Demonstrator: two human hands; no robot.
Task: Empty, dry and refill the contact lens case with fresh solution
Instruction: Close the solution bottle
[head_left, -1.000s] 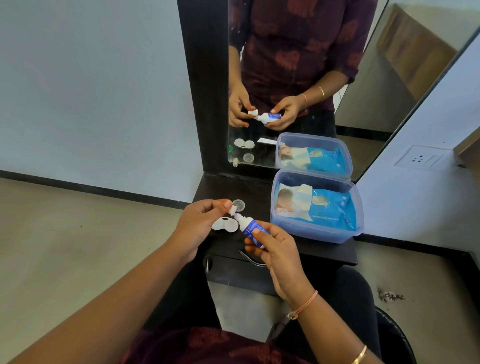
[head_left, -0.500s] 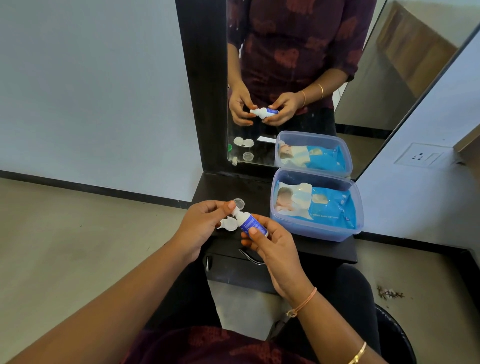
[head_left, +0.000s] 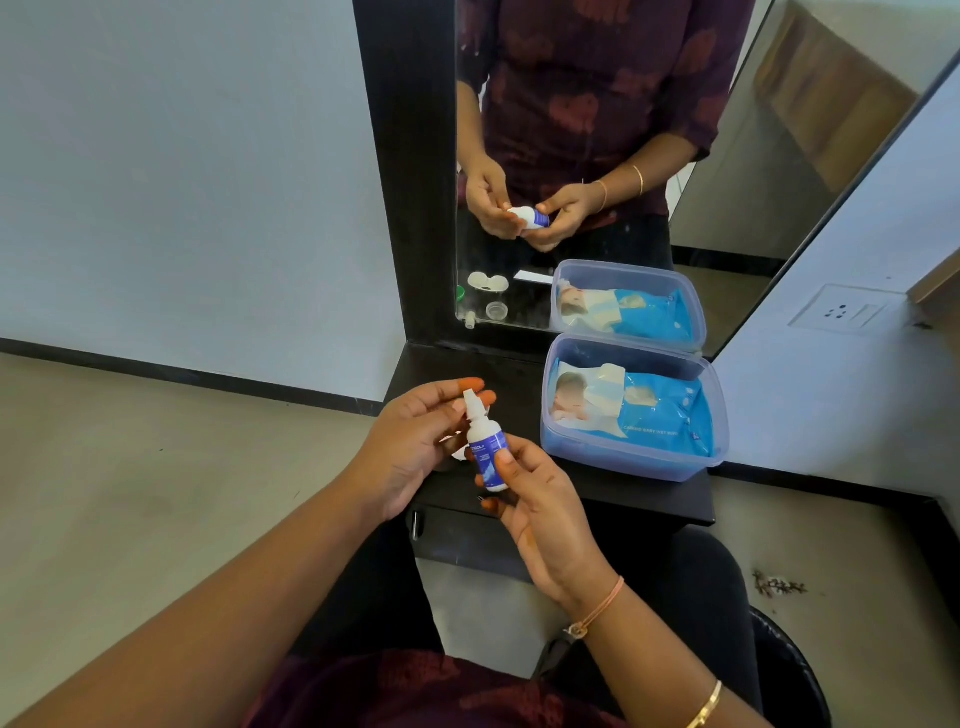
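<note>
My right hand (head_left: 540, 499) grips the body of a small white solution bottle (head_left: 485, 452) with a blue label and holds it upright above the black shelf (head_left: 519, 374). My left hand (head_left: 410, 441) pinches the bottle's white tip between thumb and fingers. The white contact lens case (head_left: 458, 455) lies on the shelf behind my left hand, and only a sliver of it shows. The mirror (head_left: 571, 130) reflects the open case and a loose clear cap beside it.
A clear plastic box (head_left: 631, 467) holding a blue pack of wet wipes stands on the shelf's right half. The mirror rises directly behind the shelf. A wall socket (head_left: 841, 312) is at the right, and a black chair edge (head_left: 779, 649) at the lower right.
The bottle was tilted with its tip toward the case at the left; now it stands upright and higher. My left hand rose with the tip and covers the case.
</note>
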